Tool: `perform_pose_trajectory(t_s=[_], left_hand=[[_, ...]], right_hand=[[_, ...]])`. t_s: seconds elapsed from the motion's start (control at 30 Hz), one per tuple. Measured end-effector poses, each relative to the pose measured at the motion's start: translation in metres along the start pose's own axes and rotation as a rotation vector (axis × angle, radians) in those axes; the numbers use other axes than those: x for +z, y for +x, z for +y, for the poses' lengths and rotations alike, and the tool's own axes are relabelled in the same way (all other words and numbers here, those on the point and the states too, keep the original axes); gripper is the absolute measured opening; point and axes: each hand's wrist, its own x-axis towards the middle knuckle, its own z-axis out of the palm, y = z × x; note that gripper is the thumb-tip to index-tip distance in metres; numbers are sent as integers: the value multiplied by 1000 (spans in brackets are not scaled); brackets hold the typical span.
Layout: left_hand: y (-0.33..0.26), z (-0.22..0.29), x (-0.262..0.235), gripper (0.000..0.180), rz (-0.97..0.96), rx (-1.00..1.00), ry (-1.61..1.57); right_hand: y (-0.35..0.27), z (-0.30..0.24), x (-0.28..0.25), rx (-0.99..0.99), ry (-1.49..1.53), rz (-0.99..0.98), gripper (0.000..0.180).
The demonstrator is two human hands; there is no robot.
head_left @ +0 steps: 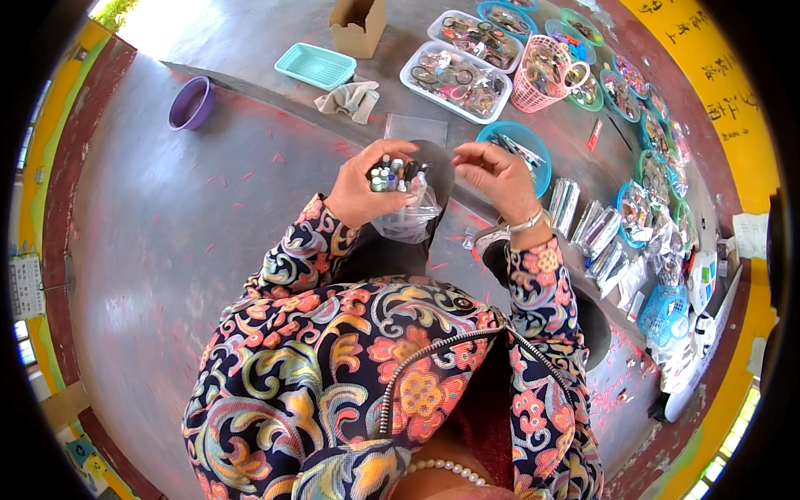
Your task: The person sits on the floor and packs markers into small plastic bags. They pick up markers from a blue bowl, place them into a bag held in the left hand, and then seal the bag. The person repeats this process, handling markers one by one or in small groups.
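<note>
My left hand is wrapped round a bundle of slim, pen-like sticks. Their round ends show white, pale green, blue and dark. Clear plastic, like a thin bag, hangs round the lower part of the bundle above my lap. To the right, my right hand is raised with the fingers bent and the thumb apart from them; nothing shows between them. Just beyond that hand stands a blue round basin with several slim sticks in it. A flat clear plastic bag lies past the bundle.
A raised ledge bears a mint basket, a cloth, a cardboard box, white trays of small goods and a pink basket. Wrapped silvery bundles lie right. A purple basin stands on the left floor.
</note>
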Motion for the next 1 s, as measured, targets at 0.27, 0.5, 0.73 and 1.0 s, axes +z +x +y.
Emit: perform_pose_trajectory(t_s=[0.27, 0.5, 0.73, 1.0], left_hand=[[-5, -11, -8, 67, -75, -38, -240], [-7, -17, 2, 69, -90, -39, -283], [-13, -17, 4, 59, -3, -103, -158], [-15, -14, 7, 52, 4, -76, -351]], right_hand=[[-17, -15, 43, 9, 64, -61, 31], [-16, -14, 50, -89, 38, -27, 25], [-17, -19, 54, -117, -24, 47, 19], [-25, -49, 46, -129, -142, 101, 14]])
